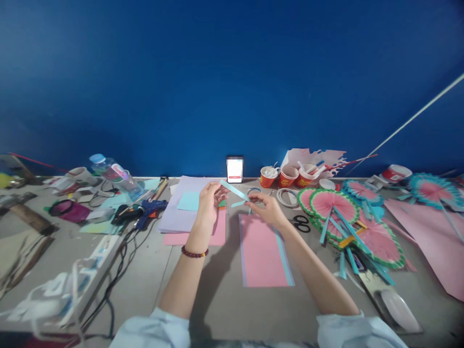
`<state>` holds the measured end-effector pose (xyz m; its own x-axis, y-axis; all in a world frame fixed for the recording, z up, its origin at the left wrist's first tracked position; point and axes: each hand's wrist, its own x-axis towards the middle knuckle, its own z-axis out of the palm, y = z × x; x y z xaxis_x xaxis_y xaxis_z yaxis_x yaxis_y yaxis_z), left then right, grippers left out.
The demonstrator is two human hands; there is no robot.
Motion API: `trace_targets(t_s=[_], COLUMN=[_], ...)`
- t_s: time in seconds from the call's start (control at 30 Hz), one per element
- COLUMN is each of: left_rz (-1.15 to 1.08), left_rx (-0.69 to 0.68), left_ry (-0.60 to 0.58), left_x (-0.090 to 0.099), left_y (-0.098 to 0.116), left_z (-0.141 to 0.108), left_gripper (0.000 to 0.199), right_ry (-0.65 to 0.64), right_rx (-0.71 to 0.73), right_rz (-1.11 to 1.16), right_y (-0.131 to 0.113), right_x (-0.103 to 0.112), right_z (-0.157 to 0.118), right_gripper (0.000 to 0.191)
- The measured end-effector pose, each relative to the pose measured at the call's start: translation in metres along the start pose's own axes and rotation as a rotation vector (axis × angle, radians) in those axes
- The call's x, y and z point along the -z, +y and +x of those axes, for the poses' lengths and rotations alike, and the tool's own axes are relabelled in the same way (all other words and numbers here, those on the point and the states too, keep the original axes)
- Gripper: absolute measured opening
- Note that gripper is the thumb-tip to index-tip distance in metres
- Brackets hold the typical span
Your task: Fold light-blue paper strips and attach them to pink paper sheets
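A light blue paper strip (235, 190) is stretched between my two hands, above the table. My left hand (210, 197), with a dark bead bracelet (195, 253) on the wrist, pinches the strip's upper left end. At the other end, my right hand (266, 207) pinches it between thumb and fingers; a second short light blue piece shows beside those fingertips. Below the right hand lies a pink paper sheet (263, 251) with lilac and light blue edges. Lilac paper (177, 205) and more pink paper lie behind my left forearm.
Black-handled scissors (301, 224) and several pink-and-green paper fans (335, 205) lie to the right. Red paper cups (289, 177) and a phone (235, 169) stand by the blue wall. Left are a glue gun (149, 210), a plastic bottle (118, 174) and a power strip (90, 275) with cables.
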<state>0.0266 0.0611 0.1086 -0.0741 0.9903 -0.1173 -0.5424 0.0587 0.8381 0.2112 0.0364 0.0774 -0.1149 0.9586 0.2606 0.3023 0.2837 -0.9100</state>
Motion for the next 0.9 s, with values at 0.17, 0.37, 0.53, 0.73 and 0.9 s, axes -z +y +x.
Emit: trace_targets(t_s=[0.17, 0.37, 0.53, 0.73, 0.9], left_rz=[0.046, 0.262, 0.313, 0.288, 0.307], left_rx=[0.013, 0.045, -0.009, -0.029, -0.030], left_ry=[-0.223, -0.529, -0.492, -0.488, -0.501], left_x=[0.003, -0.003, -0.011, -0.011, -0.007], left_y=[-0.004, -0.014, -0.017, -0.013, -0.013], left_z=[0.001, -0.008, -0.013, -0.012, -0.011], left_gripper=[0.021, 0.044, 0.038, 0.034, 0.029], right_ry=[0.072, 0.139, 0.141, 0.124, 0.074], right_rx=[0.013, 0.082, 0.149, 0.128, 0.119], right_rz=[0.013, -0.066, -0.141, -0.156, -0.133], right_y=[0.002, -0.006, -0.015, -0.023, -0.025], right_x=[-0.002, -0.002, -0.001, 0.000, 0.001], right_z=[0.000, -0.003, -0.009, -0.012, -0.013], right_gripper=[0.024, 0.022, 0.030, 0.028, 0.031])
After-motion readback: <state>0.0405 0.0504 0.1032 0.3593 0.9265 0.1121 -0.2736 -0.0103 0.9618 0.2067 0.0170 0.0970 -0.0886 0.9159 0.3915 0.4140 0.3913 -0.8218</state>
